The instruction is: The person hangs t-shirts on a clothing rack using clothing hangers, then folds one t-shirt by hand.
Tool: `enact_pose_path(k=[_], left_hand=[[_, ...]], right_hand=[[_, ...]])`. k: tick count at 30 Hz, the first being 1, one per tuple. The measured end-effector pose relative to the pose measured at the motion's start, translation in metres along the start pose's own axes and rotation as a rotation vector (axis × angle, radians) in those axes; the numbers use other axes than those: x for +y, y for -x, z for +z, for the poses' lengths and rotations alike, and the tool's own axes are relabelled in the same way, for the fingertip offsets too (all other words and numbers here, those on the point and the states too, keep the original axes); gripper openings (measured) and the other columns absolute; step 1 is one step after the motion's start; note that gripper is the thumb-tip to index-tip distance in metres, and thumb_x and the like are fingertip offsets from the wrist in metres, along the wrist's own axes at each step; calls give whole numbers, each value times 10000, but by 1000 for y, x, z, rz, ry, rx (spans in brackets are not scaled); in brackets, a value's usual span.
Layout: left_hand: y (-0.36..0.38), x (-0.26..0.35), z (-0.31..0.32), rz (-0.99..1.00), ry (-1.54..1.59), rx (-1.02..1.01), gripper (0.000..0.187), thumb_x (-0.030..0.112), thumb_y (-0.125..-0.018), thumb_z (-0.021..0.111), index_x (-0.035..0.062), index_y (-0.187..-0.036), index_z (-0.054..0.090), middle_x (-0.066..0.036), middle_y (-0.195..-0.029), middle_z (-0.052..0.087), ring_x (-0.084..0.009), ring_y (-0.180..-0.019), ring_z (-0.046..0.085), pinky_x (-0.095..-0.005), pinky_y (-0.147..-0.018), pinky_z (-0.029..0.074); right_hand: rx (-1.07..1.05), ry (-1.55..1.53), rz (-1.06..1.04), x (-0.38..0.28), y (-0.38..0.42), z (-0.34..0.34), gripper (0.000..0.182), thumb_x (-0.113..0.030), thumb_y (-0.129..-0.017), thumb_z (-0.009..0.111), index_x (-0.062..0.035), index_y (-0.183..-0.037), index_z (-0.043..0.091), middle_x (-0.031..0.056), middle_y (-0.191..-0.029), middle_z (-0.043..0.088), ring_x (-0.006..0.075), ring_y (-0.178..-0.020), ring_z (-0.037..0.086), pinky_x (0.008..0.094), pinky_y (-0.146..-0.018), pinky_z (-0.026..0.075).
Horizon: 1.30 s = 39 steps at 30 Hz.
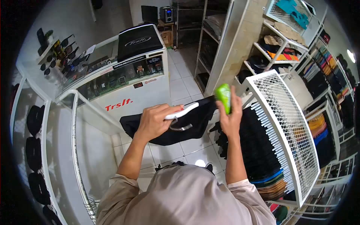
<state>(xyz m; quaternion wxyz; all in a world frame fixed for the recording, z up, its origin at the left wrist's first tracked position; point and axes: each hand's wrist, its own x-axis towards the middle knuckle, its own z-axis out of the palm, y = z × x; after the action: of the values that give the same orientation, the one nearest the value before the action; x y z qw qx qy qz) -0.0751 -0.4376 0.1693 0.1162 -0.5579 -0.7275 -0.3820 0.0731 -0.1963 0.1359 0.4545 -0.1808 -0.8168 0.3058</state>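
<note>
In front of my chest, my left hand (pixel 154 122) is closed round a white hanger (pixel 183 111) with a metal hook that curves below it. A black garment (pixel 161 135) hangs beneath and behind the hanger, spreading from under my left hand toward my right. My right hand (pixel 230 116), up at the right, grips a bright green object (pixel 224 98) between thumb and fingers; its label is too small to read. The garment's right edge lies close to the green object, and I cannot tell whether they touch.
A white glass display counter (pixel 144 88) stands ahead to the left. Close on my right is a rack of dark clothes (pixel 258 146) under a white mesh shelf (pixel 287 123). White metal rails (pixel 77 142) stand at the left. Tiled floor (pixel 182 77) shows ahead.
</note>
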Motion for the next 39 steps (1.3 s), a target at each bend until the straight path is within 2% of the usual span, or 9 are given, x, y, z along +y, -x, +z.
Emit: enact_pose_path(k=[4, 8, 12, 16, 22, 25, 29, 34, 39], left_hand=[[0, -7, 17, 266, -241, 40, 628, 19, -640, 673, 178, -1242, 756, -10, -773, 617, -207, -689, 620, -361, -588, 498], [7, -12, 12, 339, -251, 38, 648, 20, -640, 676, 176, -1265, 749, 3, -769, 604, -190, -690, 605, -343, -582, 491], [4, -13, 20, 367, -283, 16, 612, 80, -677, 703, 190, -1277, 744, 15, -766, 582, -177, -671, 579, -313, -577, 482], [-12, -7, 37, 563, -313, 37, 532, 139, -722, 712, 206, -1247, 755, 29, -794, 584, -151, -655, 561, -296, -567, 464], [-11, -8, 48, 677, -280, 30, 460, 157, -715, 736, 206, -1170, 788, 24, -816, 592, -141, -650, 553, -293, -554, 440], [-14, -4, 64, 697, -235, 31, 486, 156, -738, 723, 205, -1220, 762, 28, -824, 589, -132, -651, 540, -281, -561, 438], [-26, 18, 77, 779, -192, 11, 508, 162, -760, 709, 204, -1266, 736, 38, -826, 586, -126, -658, 535, -277, -564, 442], [-34, 53, 93, 832, -138, 4, 505, 155, -709, 710, 197, -1208, 777, 14, -846, 627, -147, -672, 572, -301, -578, 462], [-46, 103, 121, 924, -76, 39, 518, 150, -744, 722, 201, -1258, 736, 43, -826, 594, -129, -651, 537, -283, -559, 447]], right_hand=[[-160, 87, -91, -2, -8, -1, 646, -336, -909, 777, -143, -1482, 549, 182, -1209, 611, 417, -1038, 651, 461, -881, 535], [-6, 429, 213, 98, -10, -27, 613, -387, -912, 760, -89, -1422, 597, 237, -1201, 618, 417, -1044, 665, 455, -888, 550], [87, 176, 60, 43, -8, -40, 627, -317, -861, 825, -58, -1392, 617, 224, -1196, 655, 385, -1069, 678, 438, -940, 533], [-211, 151, -10, -23, -3, -38, 590, -399, -859, 819, -134, -1359, 651, 166, -1171, 677, 374, -1040, 688, 436, -919, 546], [27, 555, 406, 84, -1, -83, 488, -408, -890, 777, -115, -1278, 727, 202, -1145, 682, 369, -1016, 697, 433, -902, 549], [156, 353, 249, 52, 11, -94, 455, -372, -880, 796, -108, -1248, 745, 208, -1102, 686, 358, -991, 702, 429, -885, 549], [-141, 264, 132, -9, 25, -101, 472, -416, -877, 795, -145, -1260, 741, 173, -1075, 686, 371, -952, 700, 423, -837, 556], [187, 622, 365, 75, 42, -173, 486, -421, -890, 778, -105, -1257, 735, 219, -1088, 677, 398, -968, 693, 456, -849, 554], [202, 319, 209, 27, 80, -224, 442, -310, -891, 797, -104, -1274, 722, 186, -1103, 673, 347, -1012, 691, 400, -914, 526]])
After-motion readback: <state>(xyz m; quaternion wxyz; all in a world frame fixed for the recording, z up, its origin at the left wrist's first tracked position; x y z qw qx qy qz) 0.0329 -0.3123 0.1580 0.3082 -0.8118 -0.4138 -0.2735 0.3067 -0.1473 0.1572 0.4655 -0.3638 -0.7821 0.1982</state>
